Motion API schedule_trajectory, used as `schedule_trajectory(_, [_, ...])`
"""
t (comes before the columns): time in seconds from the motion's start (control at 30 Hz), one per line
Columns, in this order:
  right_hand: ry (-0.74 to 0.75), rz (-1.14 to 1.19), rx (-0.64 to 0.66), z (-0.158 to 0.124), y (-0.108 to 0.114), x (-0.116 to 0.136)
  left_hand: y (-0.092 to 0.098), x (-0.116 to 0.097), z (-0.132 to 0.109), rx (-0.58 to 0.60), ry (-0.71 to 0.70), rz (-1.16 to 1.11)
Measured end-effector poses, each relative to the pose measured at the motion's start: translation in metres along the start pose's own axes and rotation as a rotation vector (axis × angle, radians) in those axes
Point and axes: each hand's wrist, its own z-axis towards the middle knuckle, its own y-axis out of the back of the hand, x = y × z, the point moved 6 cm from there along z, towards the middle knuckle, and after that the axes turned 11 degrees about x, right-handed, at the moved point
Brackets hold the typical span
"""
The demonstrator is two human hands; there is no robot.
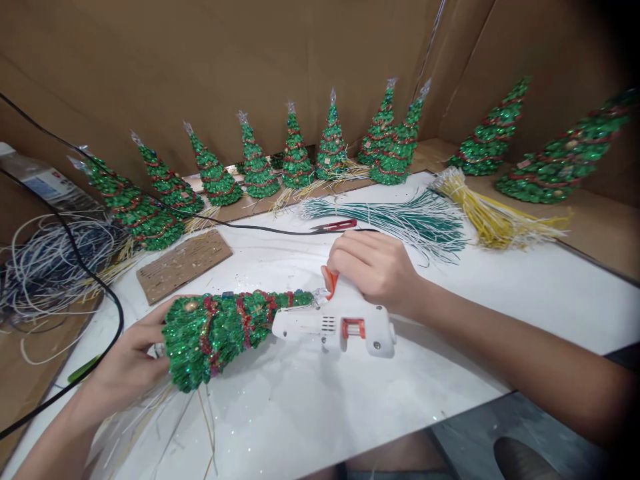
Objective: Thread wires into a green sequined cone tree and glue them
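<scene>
My left hand (pixel 127 360) grips the wide base of a green glittery toy Christmas tree (pixel 225 330) that lies sideways over the white table (pixel 320 400), its tip pointing right. My right hand (pixel 373 270) is closed around the handle of a white hot glue gun (pixel 340 323) with an orange trigger. The gun's nozzle meets the tree's tip, where a small clear star sits. Thin yellow wires trail from the tree's base under my left hand.
Finished trees (pixel 295 157) stand in a row along the cardboard wall, with more at the right (pixel 493 133). Bundles of green wires (pixel 410 220) and yellow wires (pixel 493 217), red snips (pixel 337 225), a cardboard piece (pixel 183 263), a black cord (pixel 117 313) and tangled cables (pixel 45 267) lie around.
</scene>
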Motion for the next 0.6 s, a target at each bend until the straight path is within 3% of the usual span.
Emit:
schedule_trajectory(0.33, [-0.01,-0.018,0.029,-0.0017,-0.0021,-0.003,-0.0019,0.0043,0.0012,0.026,0.002,-0.005])
schedule_trajectory(0.6, [-0.012,-0.025,0.017,-0.0012,-0.0016,-0.0021,-0.0006,0.0054,-0.0028,-0.018,0.054,-0.011])
